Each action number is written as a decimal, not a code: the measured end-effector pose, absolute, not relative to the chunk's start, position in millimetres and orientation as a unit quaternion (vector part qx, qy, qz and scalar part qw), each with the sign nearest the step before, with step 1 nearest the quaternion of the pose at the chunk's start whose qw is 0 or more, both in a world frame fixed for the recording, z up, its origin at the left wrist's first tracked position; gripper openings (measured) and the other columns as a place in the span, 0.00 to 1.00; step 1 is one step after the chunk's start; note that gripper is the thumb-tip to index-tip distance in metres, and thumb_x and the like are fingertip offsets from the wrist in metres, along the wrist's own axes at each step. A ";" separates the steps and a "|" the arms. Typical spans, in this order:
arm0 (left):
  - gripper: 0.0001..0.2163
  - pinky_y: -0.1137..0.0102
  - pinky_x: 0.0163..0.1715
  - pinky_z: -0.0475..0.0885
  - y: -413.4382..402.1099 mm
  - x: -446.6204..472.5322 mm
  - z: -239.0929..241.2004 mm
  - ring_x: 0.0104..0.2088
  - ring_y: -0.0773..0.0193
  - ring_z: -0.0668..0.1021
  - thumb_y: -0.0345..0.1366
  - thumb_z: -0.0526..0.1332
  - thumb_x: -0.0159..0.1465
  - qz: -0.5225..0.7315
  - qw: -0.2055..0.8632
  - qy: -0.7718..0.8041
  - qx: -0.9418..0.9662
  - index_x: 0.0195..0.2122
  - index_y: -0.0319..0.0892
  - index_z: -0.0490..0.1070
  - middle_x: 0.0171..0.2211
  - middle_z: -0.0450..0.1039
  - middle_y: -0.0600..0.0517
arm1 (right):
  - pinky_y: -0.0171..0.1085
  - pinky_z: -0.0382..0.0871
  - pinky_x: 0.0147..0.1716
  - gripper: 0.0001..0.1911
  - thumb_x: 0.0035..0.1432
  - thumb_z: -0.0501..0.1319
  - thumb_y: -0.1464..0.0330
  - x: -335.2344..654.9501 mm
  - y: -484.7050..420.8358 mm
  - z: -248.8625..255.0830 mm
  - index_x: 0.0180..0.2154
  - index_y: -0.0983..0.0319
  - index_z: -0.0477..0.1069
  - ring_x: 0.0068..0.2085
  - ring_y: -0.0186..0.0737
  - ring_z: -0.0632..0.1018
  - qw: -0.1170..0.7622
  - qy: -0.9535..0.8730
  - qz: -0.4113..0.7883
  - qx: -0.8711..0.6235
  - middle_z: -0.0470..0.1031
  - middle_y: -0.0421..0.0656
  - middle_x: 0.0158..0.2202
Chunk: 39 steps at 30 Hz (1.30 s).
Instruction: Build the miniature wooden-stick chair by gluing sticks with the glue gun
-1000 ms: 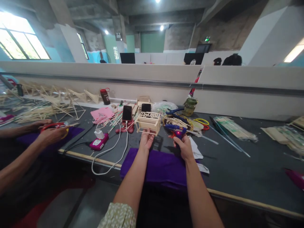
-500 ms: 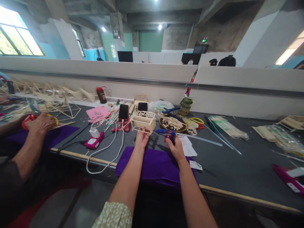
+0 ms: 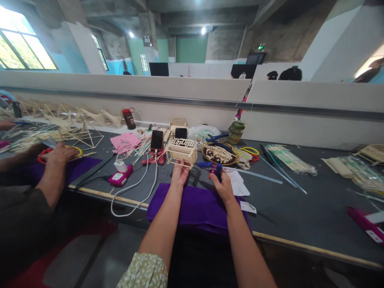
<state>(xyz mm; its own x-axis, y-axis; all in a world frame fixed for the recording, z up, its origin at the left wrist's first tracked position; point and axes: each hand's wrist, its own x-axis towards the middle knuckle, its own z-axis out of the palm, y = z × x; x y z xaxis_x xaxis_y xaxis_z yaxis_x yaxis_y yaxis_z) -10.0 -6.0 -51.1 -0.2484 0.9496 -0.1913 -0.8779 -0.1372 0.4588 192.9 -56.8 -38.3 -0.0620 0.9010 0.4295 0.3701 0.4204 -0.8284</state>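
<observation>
A small wooden stick model (image 3: pixel 182 153) with a latticed top is gripped at its lower edge by my left hand (image 3: pixel 181 173). My right hand (image 3: pixel 223 185) is wrapped round a blue hot glue gun (image 3: pixel 216 168), its nozzle pointing left at the model's right lower corner. Whether the nozzle touches the wood I cannot tell. A clear glue stick (image 3: pixel 255 175) runs out to the right behind the gun. Under my forearms lies a folded purple cloth (image 3: pixel 199 208) at the table's front edge. Behind the gun is a round basket (image 3: pixel 220 155) of short sticks.
A phone (image 3: pixel 157 140) on a red stand, a magenta power strip (image 3: pixel 120 176) and a looping white cable are to the left. Further left, a co-worker's hand (image 3: pixel 61 154) holds scissors. Yellow-and-red scissors (image 3: pixel 250 153) and bagged sticks (image 3: pixel 289 159) lie to the right.
My hands, the model and the glue gun stay nearly still. The co-worker's hands and scissors have shifted right and down. The view has moved slightly.
</observation>
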 end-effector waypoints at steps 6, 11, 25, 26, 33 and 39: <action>0.08 0.69 0.44 0.75 -5.5 -10.1 -53.2 0.31 0.70 0.78 0.25 0.65 0.62 0.749 0.608 0.250 0.079 0.38 0.45 0.71 0.36 0.78 0.55 | 0.43 0.71 0.43 0.14 0.62 0.60 0.56 192.9 -56.1 -40.1 0.35 0.59 0.74 0.39 0.47 0.78 0.512 -0.678 0.247 -0.466 0.79 0.45 0.34; 0.10 0.71 0.44 0.75 -4.1 -10.8 -55.7 0.33 0.70 0.79 0.27 0.68 0.60 0.746 0.611 0.251 0.086 0.40 0.45 0.70 0.37 0.78 0.55 | 0.43 0.71 0.39 0.13 0.61 0.60 0.56 192.8 -54.5 -42.7 0.36 0.59 0.73 0.36 0.47 0.78 0.522 -0.680 0.235 -0.459 0.79 0.46 0.33; 0.10 0.70 0.41 0.76 -1.2 -11.7 -59.4 0.31 0.70 0.79 0.25 0.67 0.60 0.748 0.614 0.235 0.088 0.39 0.45 0.71 0.35 0.78 0.57 | 0.48 0.71 0.46 0.17 0.62 0.60 0.55 194.0 -52.5 -45.6 0.45 0.61 0.73 0.44 0.50 0.78 0.528 -0.685 0.224 -0.450 0.80 0.50 0.42; 0.10 0.71 0.41 0.76 -1.1 -11.7 -59.4 0.31 0.70 0.79 0.25 0.68 0.60 0.748 0.615 0.234 0.089 0.39 0.45 0.71 0.35 0.78 0.57 | 0.48 0.71 0.47 0.18 0.62 0.60 0.55 194.1 -52.7 -45.7 0.46 0.61 0.73 0.44 0.50 0.78 0.527 -0.686 0.227 -0.448 0.80 0.49 0.42; 0.10 0.73 0.38 0.76 -2.3 -11.8 -57.8 0.30 0.71 0.79 0.26 0.68 0.60 0.749 0.614 0.230 0.092 0.39 0.44 0.70 0.33 0.79 0.57 | 0.47 0.72 0.43 0.19 0.62 0.60 0.54 194.7 -55.0 -44.2 0.45 0.62 0.74 0.41 0.50 0.79 0.519 -0.686 0.238 -0.451 0.79 0.49 0.39; 0.09 0.72 0.37 0.76 -3.6 -10.9 -56.7 0.30 0.70 0.80 0.25 0.67 0.60 0.750 0.615 0.228 0.088 0.37 0.44 0.70 0.32 0.79 0.57 | 0.43 0.72 0.38 0.17 0.62 0.60 0.55 194.4 -58.0 -42.8 0.43 0.61 0.74 0.37 0.47 0.78 0.525 -0.684 0.230 -0.451 0.79 0.47 0.36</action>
<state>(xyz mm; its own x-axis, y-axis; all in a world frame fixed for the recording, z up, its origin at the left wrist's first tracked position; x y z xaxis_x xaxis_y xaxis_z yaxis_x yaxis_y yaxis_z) -10.9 -3.6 -56.7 -0.2292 0.9621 -0.1481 -0.8815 -0.1406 0.4509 194.4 -58.0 -42.8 -0.0411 0.8584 0.5113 0.3752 0.4875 -0.7884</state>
